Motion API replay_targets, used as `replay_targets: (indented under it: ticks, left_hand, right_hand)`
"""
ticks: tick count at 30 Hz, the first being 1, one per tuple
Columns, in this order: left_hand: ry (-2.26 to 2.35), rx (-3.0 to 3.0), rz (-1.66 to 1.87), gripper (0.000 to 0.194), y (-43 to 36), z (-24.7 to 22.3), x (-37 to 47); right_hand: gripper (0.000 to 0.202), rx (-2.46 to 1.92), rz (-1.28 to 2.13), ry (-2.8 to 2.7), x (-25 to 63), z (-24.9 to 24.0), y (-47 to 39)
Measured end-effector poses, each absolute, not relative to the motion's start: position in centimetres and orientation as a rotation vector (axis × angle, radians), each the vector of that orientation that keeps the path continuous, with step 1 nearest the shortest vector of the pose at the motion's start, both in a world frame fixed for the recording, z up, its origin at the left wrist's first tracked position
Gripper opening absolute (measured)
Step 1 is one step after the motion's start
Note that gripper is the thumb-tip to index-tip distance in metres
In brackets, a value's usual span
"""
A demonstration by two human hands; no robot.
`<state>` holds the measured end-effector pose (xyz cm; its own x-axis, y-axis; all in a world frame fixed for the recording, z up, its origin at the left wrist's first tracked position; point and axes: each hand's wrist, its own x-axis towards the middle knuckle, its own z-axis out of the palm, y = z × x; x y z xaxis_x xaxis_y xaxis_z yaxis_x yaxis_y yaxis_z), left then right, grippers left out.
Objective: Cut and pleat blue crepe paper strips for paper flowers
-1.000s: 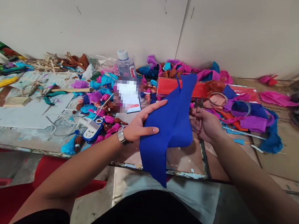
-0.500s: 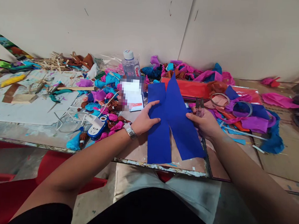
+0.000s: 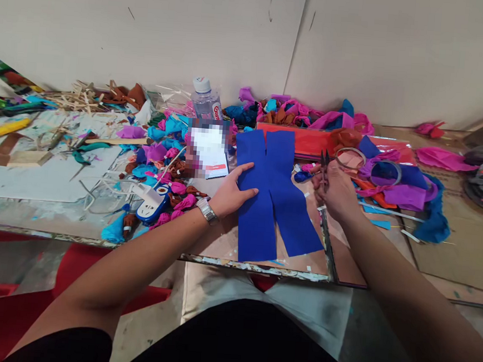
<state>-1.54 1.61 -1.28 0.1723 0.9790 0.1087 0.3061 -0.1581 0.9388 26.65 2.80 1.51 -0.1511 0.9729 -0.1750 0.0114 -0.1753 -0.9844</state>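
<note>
A deep blue sheet of thin paper or cloth (image 3: pixel 257 215) lies in front of me, with slits running in from its top and bottom edges. My left hand (image 3: pixel 234 191) rests on its left part, thumb and forefinger spread; the other fingers are mostly hidden. To the right of the sheet, my right hand (image 3: pixel 336 191) is closed around a small pair of scissors (image 3: pixel 324 168), dark blades pointing up and away from me. The handles are largely covered by my fingers. A gap separates this hand from the sheet's right edge.
A phone (image 3: pixel 212 151) leans near a water bottle (image 3: pixel 206 101). Left of them are a blue-and-white power strip (image 3: pixel 151 206) with cables and many coloured bundles. Tape rolls (image 3: pixel 386 173) and crumpled scraps (image 3: pixel 411 197) lie right. A red packet (image 3: pixel 307 139) sits behind the sheet.
My right hand has let go of the sheet's right part and moved slightly right with the scissors. The sheet's raised pointed top has dropped flat. My left hand stays on the sheet.
</note>
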Motion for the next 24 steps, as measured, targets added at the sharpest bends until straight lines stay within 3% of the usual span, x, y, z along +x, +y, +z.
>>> replay_targets:
  ticks: [16, 24]
  left_hand:
    - [1.109, 1.261, 1.010, 0.075, 1.3, -0.3, -1.7]
    - [1.035, 1.107, 0.905, 0.078, 0.8, 0.3, -1.5]
  right_hand:
    - [0.034, -1.037, 2.354, -1.176, 24.3, 2.1, -2.7]
    - [0.035, -1.008, 2.373, -1.106, 23.9, 1.2, -2.7]
